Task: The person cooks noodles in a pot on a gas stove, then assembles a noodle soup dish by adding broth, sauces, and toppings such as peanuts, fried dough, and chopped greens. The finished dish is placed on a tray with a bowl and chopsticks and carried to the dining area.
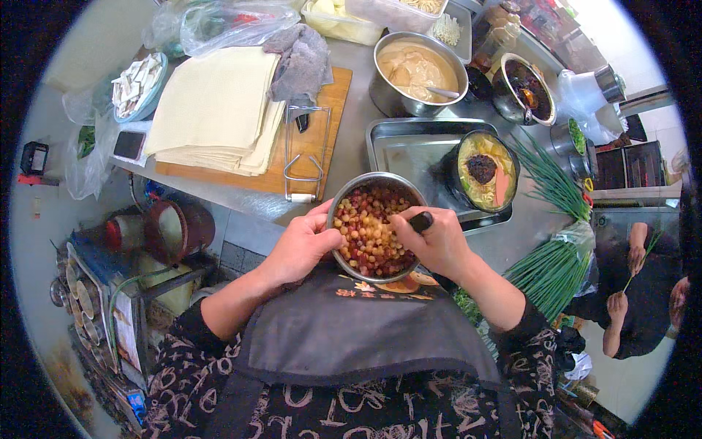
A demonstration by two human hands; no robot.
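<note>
A round steel bowl [378, 176] full of small yellowish and dark red pieces, perhaps beans or peanuts, is held at the table's front edge. My left hand [307, 241] grips its left rim, thumb over the edge. In my right hand [439, 238] is the black handle [421, 221] of a utensil whose working end is hidden in the bowl. Right of the bowl, a black pot of soup [487, 171] with noodles, a pink slice and a dark topping stands on a rectangular steel tray [408, 153]. Behind the tray is a steel pot of tan paste [419, 68] with a spoon in it.
Stacked pale sheets [214, 104], a grey cloth [300, 66] and wire tongs [307, 153] lie on a wooden board [335, 120] at the left. Green stalks [548, 274] bundle at the right. A co-worker's hands [617, 307] hold a green stalk at far right.
</note>
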